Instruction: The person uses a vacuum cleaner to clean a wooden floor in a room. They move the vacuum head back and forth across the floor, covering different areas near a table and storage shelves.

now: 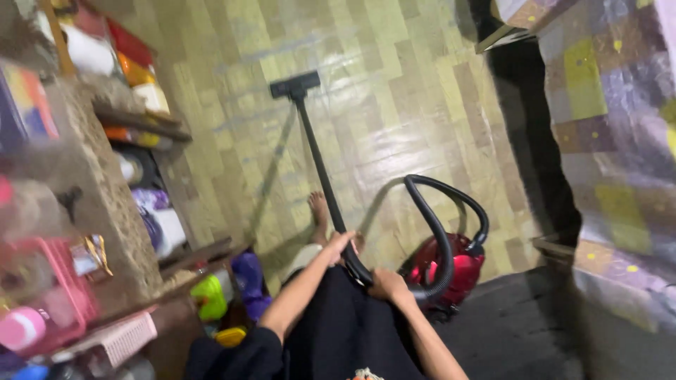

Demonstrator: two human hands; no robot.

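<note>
Packages sit only on the shelving well left of the hands: red box point(130, 43) and orange pack point(135, 72) far up-left, white-yellow carton point(152, 97) just below them. Small gold-brown wrapper point(95, 253) on the counter, level with the grip. All blurred. No screens or signs.

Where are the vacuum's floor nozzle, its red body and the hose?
floor nozzle point(294, 84), head view, middle of the black head flat on the floor.
red vacuum body point(461, 264), head view, glossy red shell beside the hose.
hose point(451, 191), head view, top of the black loop's arc.
</note>
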